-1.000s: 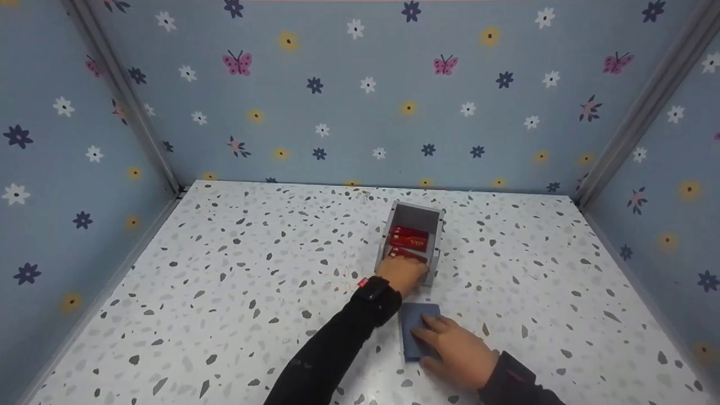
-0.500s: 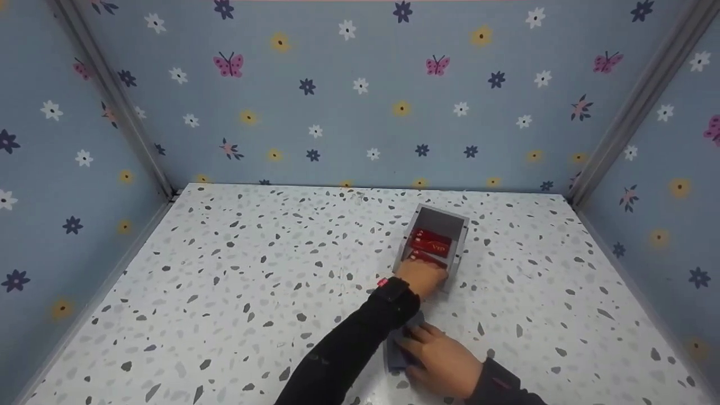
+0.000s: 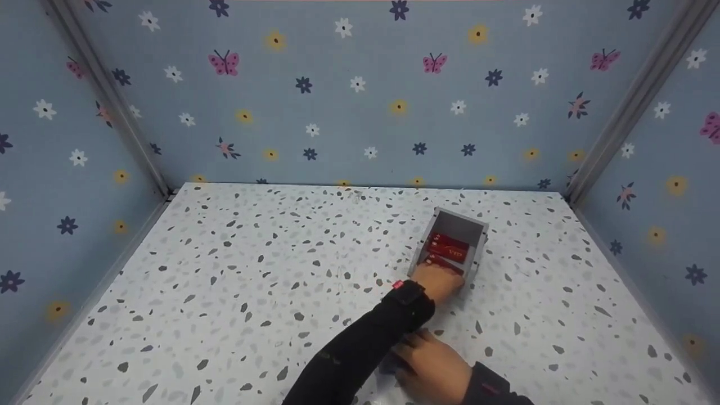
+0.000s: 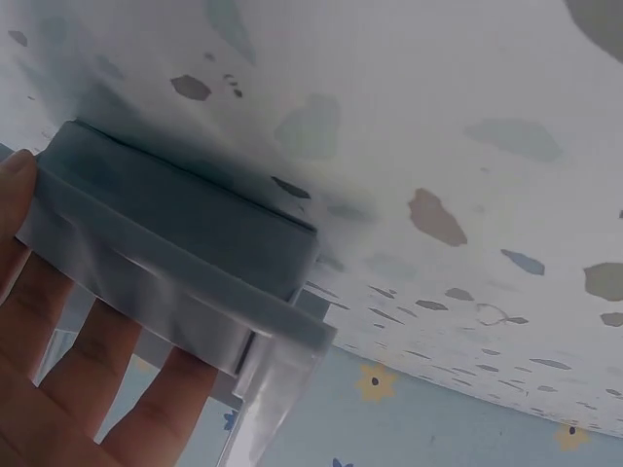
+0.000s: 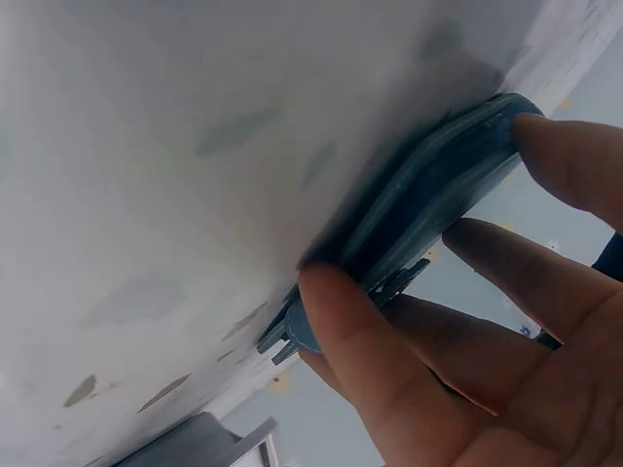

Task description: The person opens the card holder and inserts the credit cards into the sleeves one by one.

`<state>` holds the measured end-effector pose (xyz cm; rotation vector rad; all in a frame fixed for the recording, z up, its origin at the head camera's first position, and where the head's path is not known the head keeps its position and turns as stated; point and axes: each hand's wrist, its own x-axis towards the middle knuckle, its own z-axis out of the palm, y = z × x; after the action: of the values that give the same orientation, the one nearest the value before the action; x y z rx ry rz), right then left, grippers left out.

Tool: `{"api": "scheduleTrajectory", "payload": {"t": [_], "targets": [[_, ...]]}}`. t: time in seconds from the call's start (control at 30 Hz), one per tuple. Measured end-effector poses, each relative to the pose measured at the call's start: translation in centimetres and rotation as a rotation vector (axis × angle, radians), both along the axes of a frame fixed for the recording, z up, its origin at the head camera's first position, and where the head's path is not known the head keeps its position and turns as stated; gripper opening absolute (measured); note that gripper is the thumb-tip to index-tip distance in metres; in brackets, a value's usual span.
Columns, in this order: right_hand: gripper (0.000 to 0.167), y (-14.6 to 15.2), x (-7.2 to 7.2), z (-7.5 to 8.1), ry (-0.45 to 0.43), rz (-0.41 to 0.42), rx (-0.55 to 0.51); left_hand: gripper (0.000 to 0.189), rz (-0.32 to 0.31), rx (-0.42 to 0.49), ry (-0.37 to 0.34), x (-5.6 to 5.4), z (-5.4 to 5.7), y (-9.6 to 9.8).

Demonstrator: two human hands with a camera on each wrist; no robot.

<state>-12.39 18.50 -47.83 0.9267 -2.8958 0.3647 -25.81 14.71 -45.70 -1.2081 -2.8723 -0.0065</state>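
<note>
My left hand point(image 3: 440, 281) grips the near end of a grey open-topped box point(image 3: 481, 241) at the right of centre. Inside the box lie red cards point(image 3: 450, 248), one printed "VIP". The left wrist view shows several fingers point(image 4: 102, 355) against the grey end of the box point(image 4: 165, 243), which sits low at the table. Nearer me, my right hand point(image 3: 433, 368) holds a flat blue wallet-like case point(image 5: 438, 185), thumb at one end and a fingertip by the other. In the head view, my left sleeve and right hand mostly hide the case.
A white speckled table point(image 3: 236, 292) spreads around the hands. Behind it rises a blue wall point(image 3: 337, 112) with flowers and butterflies, and similar panels stand at both sides. My left sleeve point(image 3: 360, 349) crosses over the blue case, close to my right hand.
My left hand and the grey box have moved to the right. My right hand has shifted slightly left with the blue case, which now lies mostly out of sight under the left sleeve.
</note>
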Motion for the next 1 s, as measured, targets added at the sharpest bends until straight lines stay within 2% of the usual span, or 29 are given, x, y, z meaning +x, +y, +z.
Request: {"api": "scheduleTrajectory", "payload": {"t": [0.1, 0.2, 0.37, 0.47, 0.53, 0.63, 0.7, 0.87, 1.0], "targets": [[0.025, -0.3, 0.1, -0.4, 0.068, -0.009, -0.002, 0.022, -0.007, -0.014, -0.002, 0.2, 0.1, 0.3], [0.013, -0.6, 0.1, -0.7, 0.099, -0.016, -0.017, 0.018, -0.025, -0.021, 0.019, 0.5, 0.3, 0.6], [0.007, -0.8, 0.1, -0.9, 0.122, -0.013, -0.051, 0.016, -0.044, -0.006, 0.038, 0.7, 0.3, 0.8], [0.007, -0.7, 0.1, -0.9, 0.103, -0.023, -0.060, 0.021, -0.037, 0.003, 0.006, 0.7, 0.3, 0.7], [0.009, -0.6, 0.0, -0.8, 0.059, -0.034, -0.074, 0.024, -0.030, 0.012, -0.013, 0.8, 0.3, 0.4], [0.014, -0.3, -0.4, -0.6, 0.002, -0.040, -0.083, 0.027, -0.028, 0.033, -0.005, 0.8, 0.6, -0.4], [0.019, -0.1, -0.7, -0.3, -0.017, -0.047, -0.094, 0.028, -0.035, 0.050, 0.036, 0.9, 0.9, -1.0], [0.029, 0.7, -2.0, 0.1, 0.024, -0.067, -0.118, 0.029, -0.065, 0.125, 0.161, 1.3, 1.9, -3.1], [0.032, 1.4, -3.1, 0.6, 0.024, -0.122, -0.167, 0.028, -0.055, 0.230, 0.244, 1.9, 2.7, -5.5]]}}
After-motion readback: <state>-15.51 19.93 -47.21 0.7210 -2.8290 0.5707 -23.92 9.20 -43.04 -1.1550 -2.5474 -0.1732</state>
